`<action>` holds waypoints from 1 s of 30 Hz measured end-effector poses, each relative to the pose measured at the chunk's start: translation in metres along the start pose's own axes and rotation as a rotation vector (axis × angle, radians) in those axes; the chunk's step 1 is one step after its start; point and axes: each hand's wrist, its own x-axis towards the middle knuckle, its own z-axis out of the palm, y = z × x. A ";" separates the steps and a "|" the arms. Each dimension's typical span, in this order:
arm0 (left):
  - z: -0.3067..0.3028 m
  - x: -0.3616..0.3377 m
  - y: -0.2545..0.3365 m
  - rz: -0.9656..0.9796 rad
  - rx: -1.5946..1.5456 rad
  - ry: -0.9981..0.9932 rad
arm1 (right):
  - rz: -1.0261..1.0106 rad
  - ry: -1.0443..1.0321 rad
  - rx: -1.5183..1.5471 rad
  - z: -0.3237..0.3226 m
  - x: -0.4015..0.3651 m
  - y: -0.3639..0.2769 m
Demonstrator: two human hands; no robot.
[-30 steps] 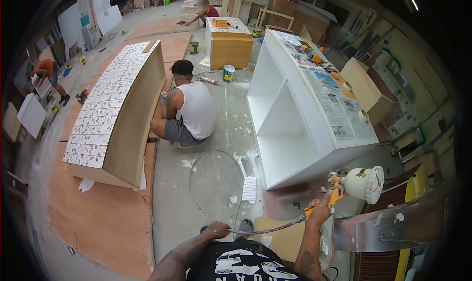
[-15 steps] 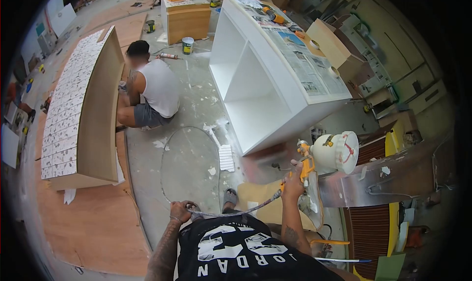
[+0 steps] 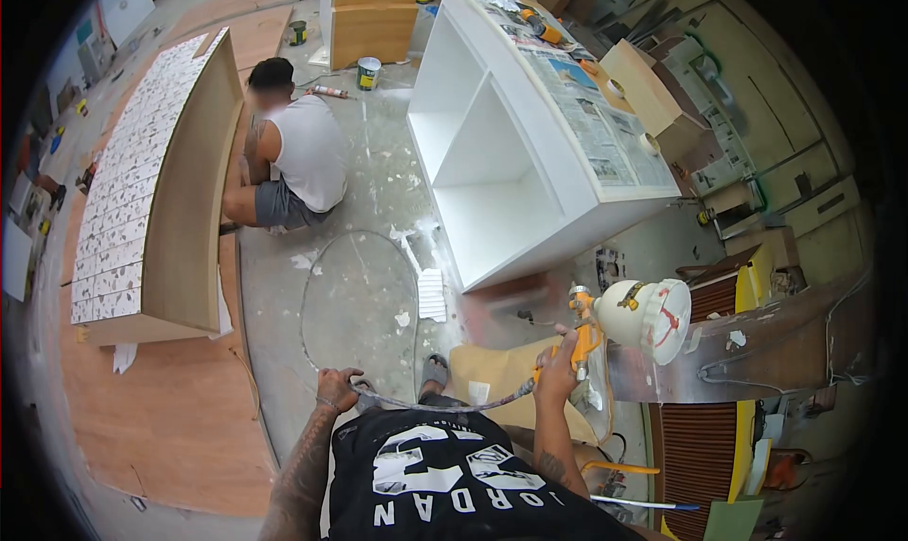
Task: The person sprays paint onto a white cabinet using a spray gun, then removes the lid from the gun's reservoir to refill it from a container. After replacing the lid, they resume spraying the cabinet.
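Observation:
My right hand (image 3: 558, 369) grips a paint spray gun (image 3: 584, 331) with an orange body. A white paint cup (image 3: 645, 320) with red marks sits on the gun, tipped sideways to the right. From the gun's handle an air hose (image 3: 440, 407) runs left across my front. My left hand (image 3: 338, 388) is closed around that hose, and beyond it the hose loops over the floor. Ahead of the gun stands a white two-compartment cabinet (image 3: 515, 238), its top covered with newspaper (image 3: 591, 115).
A person (image 3: 301, 153) squats at a cabinet with a speckled top (image 3: 156, 172) on the left. Paint cans (image 3: 368, 73) stand farther back. Brown paper (image 3: 501, 371) lies near my feet, with a metal-looking panel (image 3: 757, 347) at right.
The view has shifted slightly, and the cabinets sit a little differently in it. Both my hands keep their hold on the spray gun and the hose. The squatting person's head has turned slightly.

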 end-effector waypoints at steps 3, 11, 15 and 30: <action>-0.002 0.001 0.001 -0.011 -0.019 -0.019 | -0.022 0.024 0.019 0.003 -0.014 -0.006; 0.000 0.006 0.001 -0.004 -0.002 -0.057 | -0.065 0.025 -0.083 -0.007 -0.022 0.003; -0.002 0.008 0.005 -0.007 0.004 -0.065 | -0.099 0.045 -0.105 -0.005 -0.028 -0.004; 0.006 0.019 0.005 -0.049 -0.006 -0.178 | -0.109 0.039 -0.118 -0.004 -0.033 -0.011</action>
